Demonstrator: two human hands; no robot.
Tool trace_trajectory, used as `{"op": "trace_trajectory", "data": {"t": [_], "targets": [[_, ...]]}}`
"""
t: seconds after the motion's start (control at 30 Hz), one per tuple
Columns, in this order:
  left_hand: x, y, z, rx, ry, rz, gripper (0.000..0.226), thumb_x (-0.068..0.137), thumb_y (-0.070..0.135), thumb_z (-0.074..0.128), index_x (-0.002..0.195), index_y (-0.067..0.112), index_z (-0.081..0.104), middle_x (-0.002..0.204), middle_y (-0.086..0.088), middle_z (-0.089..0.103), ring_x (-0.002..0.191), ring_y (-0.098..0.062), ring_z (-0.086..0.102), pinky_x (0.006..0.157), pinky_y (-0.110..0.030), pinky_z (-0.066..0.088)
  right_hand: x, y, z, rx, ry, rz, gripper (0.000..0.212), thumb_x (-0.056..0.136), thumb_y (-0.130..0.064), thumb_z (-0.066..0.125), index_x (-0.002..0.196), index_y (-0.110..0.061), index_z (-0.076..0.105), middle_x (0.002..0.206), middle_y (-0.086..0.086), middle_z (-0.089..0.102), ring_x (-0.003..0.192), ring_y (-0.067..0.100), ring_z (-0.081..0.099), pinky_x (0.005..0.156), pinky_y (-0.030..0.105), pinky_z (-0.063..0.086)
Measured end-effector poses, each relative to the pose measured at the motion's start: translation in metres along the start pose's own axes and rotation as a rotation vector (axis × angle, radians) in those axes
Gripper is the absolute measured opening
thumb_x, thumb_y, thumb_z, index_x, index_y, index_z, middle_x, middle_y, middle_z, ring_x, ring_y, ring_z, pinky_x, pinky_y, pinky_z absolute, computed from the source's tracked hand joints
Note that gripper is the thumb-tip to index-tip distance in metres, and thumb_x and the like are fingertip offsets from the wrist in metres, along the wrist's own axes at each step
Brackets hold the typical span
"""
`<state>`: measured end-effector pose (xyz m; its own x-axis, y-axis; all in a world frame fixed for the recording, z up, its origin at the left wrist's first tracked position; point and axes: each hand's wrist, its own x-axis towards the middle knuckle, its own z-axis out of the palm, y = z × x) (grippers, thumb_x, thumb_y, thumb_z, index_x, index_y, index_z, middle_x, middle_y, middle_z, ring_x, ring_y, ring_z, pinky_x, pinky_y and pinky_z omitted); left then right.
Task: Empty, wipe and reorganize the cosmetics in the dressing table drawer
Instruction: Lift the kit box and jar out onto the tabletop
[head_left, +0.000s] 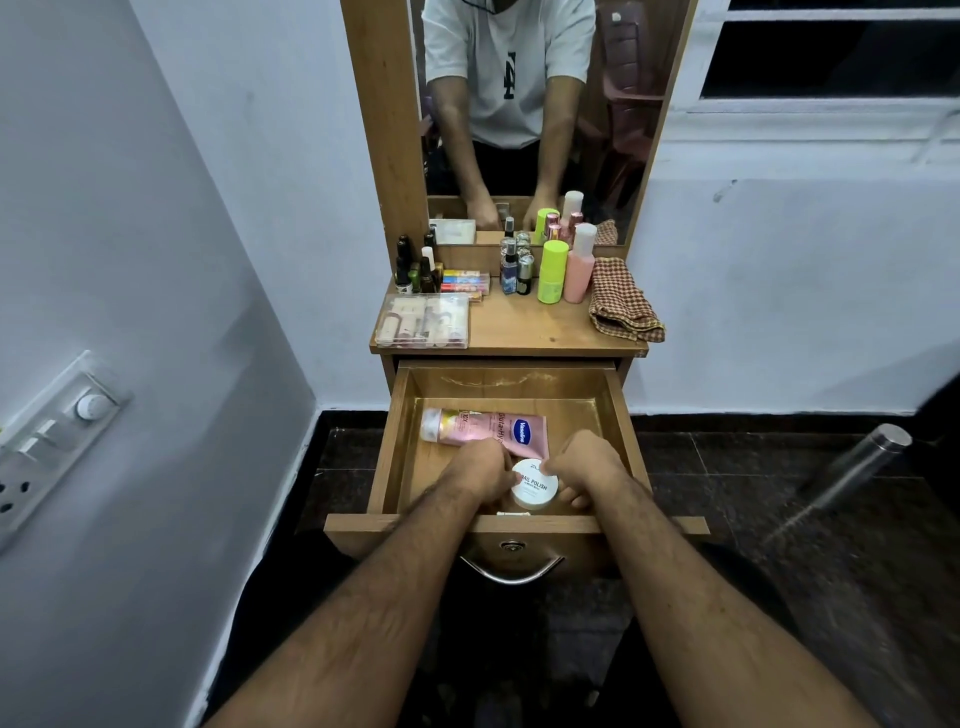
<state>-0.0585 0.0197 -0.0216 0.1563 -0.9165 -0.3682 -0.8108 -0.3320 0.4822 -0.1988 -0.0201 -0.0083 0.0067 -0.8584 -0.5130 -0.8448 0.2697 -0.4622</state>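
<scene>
Drawer: we see bare floor along its back and left | pink tube and white jar block centre-front | tabletop: open middle strip.

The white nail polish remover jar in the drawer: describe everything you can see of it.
The nail polish remover jar is a small, round, white tub, plastic by its look, its flat lid printed "NAIL POLISH". It sits upright near the front of the open drawer, just in front of the pink Vaseline tube. The left hand and right hand flank it, fingers curled against its sides.
</scene>
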Motion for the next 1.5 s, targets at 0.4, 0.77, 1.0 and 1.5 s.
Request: {"op": "trace_trajectory", "data": {"t": [0.4, 0.77, 1.0, 1.5], "targets": [[0.002, -0.010, -0.009, -0.448, 0.106, 0.003, 0.010, 0.091, 0.012, 0.069, 0.081, 0.014, 0.066, 0.080, -0.010, 0.073, 0.072, -0.022, 0.073, 0.069, -0.042, 0.062, 0.005, 0.005, -0.005, 0.430, -0.025, -0.091, 0.013, 0.083, -0.008, 0.077, 0.093, -0.006, 0.069, 0.093, 0.014, 0.073, 0.074, 0.020, 0.074, 0.049, 0.023, 0.054], [-0.002, -0.010, -0.075, -0.589, 0.518, 0.069, 0.009, 0.091, 0.025, 0.069, 0.095, 0.020, 0.074, 0.087, 0.012, 0.070, 0.082, -0.004, 0.067, 0.070, -0.027, 0.059, -0.004, -0.062, -0.030, 0.810, -0.012, -0.326, 0.015, 0.089, 0.001, 0.067, 0.104, -0.005, 0.069, 0.100, 0.013, 0.073, 0.090, 0.021, 0.073, 0.058, 0.025, 0.057], [0.026, -0.016, -0.153, -0.598, 0.677, -0.012, 0.019, 0.090, 0.026, 0.071, 0.100, 0.012, 0.077, 0.102, -0.002, 0.075, 0.088, -0.013, 0.069, 0.062, -0.027, 0.058, 0.004, -0.145, -0.045, 0.888, 0.038, -0.405, 0.008, 0.091, 0.001, 0.065, 0.096, -0.004, 0.067, 0.098, 0.013, 0.070, 0.078, 0.015, 0.066, 0.057, 0.022, 0.058], [0.083, -0.034, -0.186, -0.528, 0.622, -0.225, 0.020, 0.083, 0.031, 0.079, 0.092, 0.013, 0.077, 0.096, -0.004, 0.075, 0.084, -0.018, 0.070, 0.053, -0.024, 0.049, 0.039, -0.199, -0.041, 0.890, 0.026, -0.290, 0.017, 0.091, 0.008, 0.059, 0.088, -0.008, 0.064, 0.090, 0.011, 0.067, 0.075, 0.017, 0.066, 0.059, 0.026, 0.059]]}}
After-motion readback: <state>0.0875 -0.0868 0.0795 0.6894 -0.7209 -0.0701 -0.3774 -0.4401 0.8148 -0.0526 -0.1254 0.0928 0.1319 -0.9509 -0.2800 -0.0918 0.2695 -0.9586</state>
